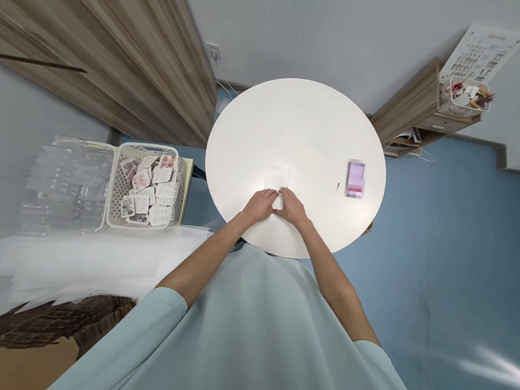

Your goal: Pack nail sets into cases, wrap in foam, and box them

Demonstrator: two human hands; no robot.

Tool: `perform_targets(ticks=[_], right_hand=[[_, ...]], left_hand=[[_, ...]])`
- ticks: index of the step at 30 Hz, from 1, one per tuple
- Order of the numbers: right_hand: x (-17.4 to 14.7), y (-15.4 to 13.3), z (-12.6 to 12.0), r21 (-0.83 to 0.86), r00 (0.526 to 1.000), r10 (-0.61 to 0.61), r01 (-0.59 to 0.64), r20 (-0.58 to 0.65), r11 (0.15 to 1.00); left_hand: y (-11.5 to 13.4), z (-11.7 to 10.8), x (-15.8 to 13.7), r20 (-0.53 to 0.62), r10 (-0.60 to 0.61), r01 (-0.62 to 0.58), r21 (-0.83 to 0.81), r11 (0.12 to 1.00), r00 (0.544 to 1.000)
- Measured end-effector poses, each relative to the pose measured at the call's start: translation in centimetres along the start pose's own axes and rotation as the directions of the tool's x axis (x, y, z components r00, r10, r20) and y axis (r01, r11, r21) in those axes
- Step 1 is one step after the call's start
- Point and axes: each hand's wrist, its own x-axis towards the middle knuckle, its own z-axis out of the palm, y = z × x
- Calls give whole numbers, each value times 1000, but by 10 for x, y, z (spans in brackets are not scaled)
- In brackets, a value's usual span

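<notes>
Near the front edge of the white oval table, my two hands meet over a small, thin white sheet. Its far part lies on the tabletop beyond my fingers, and a white bit of it shows between my hands. My left hand has its fingers curled in on the sheet's left side. From the right, my right hand pinches at it with thumb and fingertips. The sheet blends with the tabletop, so its exact kind and folds cannot be made out.
A blurred purple box-like item lies on the table's right, beside a small dark scrap. Left of the table, a white basket holds printed cards, next to clear plastic packaging and stacked white sheets. A wooden cabinet stands back right.
</notes>
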Motion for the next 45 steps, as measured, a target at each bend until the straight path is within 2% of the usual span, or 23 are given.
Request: perform_targets(ticks=[3, 8, 13, 18, 22, 27, 30, 34, 40, 43, 45], right_hand=[[1, 6, 2, -7, 998, 6, -5, 66, 1000], [-13, 11, 13, -81, 997, -74, 76, 28, 994], [-44, 12, 29, -117, 994, -111, 110, -2, 987], [-82, 6, 42, -105, 991, -133, 132, -3, 986], [-90, 5, 39, -38, 996, -88, 87, -20, 996], [-77, 7, 28, 115, 995, 35, -24, -88, 993], [-69, 5, 25, 180, 986, 106, -82, -126, 980], [-56, 4, 24, 229, 967, 195, -156, -163, 961], [-31, 9, 28, 339, 910, 363, -284, -200, 897], [-23, 9, 30, 365, 879, 432, -342, -203, 866], [-21, 6, 30, 307, 876, 410, -330, -252, 893]], left_hand=[[-6, 0, -5, 10, -11, 11, 1, 1000, 1000], [-10, 4, -16, 30, -30, 31, -30, 999, 999], [-8, 14, -41, 85, 16, -13, -46, 999, 996], [-7, 32, -77, 115, 9, 0, -71, 997, 993], [-9, 36, -87, 67, -45, 56, -165, 985, 997], [-10, 20, -77, 0, -180, 169, -349, 922, 984], [-7, 12, -67, -26, -238, 209, -392, 896, 971], [-1, 11, -52, -52, -371, 328, -368, 870, 927], [0, 18, -31, -40, -581, 538, -329, 776, 813], [4, 21, -27, -59, -629, 579, -331, 745, 775], [8, 22, -25, -140, -622, 564, -306, 767, 770]])
